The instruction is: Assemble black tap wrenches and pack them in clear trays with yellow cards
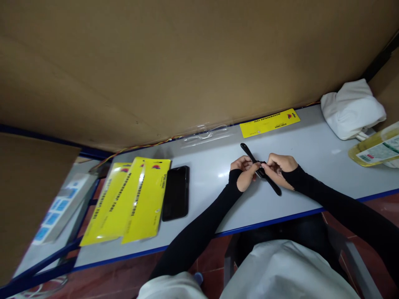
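A black spokeshave (273,185) with two slim handles is held slantwise above the grey tabletop. My left hand (245,173) grips its middle from the left, fingers curled under and thumb on top. From the other side, my right hand (279,167) is closed at the middle body, its thumb and fingertips meeting my left thumb there. Fingers cover most of the blade area, so any small part between them is hidden. Behind the hands lies a yellow backing card (269,123) printed with "spoke shave". A clear plastic blister shell (207,135) is to its left.
Yellow spokeshave packs (146,199) overlap at the left, beside a black phone (176,193). A white cloth bundle (352,108) and a bottle of yellow liquid (377,145) stand at the right. Wires run along the brown back panel (187,62). A blue-and-white box (60,207) is far left.
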Available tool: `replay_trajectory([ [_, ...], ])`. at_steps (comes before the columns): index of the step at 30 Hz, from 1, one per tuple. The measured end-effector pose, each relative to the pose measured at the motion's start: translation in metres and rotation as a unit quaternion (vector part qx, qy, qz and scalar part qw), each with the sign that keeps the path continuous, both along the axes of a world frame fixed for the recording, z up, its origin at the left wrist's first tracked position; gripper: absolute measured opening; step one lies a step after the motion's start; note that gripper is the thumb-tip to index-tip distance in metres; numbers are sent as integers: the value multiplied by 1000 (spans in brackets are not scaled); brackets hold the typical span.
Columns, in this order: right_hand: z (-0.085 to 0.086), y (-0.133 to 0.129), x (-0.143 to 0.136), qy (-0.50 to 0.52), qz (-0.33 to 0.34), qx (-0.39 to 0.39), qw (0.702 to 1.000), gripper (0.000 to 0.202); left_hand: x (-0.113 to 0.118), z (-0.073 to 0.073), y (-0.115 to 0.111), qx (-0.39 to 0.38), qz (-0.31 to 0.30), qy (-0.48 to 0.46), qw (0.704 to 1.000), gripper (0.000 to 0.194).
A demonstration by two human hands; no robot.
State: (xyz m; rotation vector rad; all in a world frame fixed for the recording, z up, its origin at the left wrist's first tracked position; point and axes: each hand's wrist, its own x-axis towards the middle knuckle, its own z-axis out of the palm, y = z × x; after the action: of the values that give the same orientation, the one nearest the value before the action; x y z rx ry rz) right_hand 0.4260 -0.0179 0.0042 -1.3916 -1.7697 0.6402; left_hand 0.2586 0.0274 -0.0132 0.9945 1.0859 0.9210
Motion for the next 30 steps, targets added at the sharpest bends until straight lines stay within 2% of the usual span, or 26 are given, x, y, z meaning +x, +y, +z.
replay_trajectory([
  [10, -2, -2, -2, -27, -20, -43, 999, 33, -1, -1, 0, 4, 2, 4, 1000, 30],
  [15, -1, -3, -6, -96, -44, -22, 994, 30, 0, 0, 0, 4, 5, 3, 1000, 30],
  [19, -8, -7, -14, -147, -68, -1, 987, 25, 0, 1, 1, 0, 12, 0, 1000, 32],
  [23, -16, -10, -19, -159, -90, -13, 983, 22, 0, 1, 1, 8, 12, -5, 1000, 33],
  [30, -14, -8, -20, -210, -92, -42, 972, 23, -1, -3, -1, 8, 9, -6, 1000, 38],
])
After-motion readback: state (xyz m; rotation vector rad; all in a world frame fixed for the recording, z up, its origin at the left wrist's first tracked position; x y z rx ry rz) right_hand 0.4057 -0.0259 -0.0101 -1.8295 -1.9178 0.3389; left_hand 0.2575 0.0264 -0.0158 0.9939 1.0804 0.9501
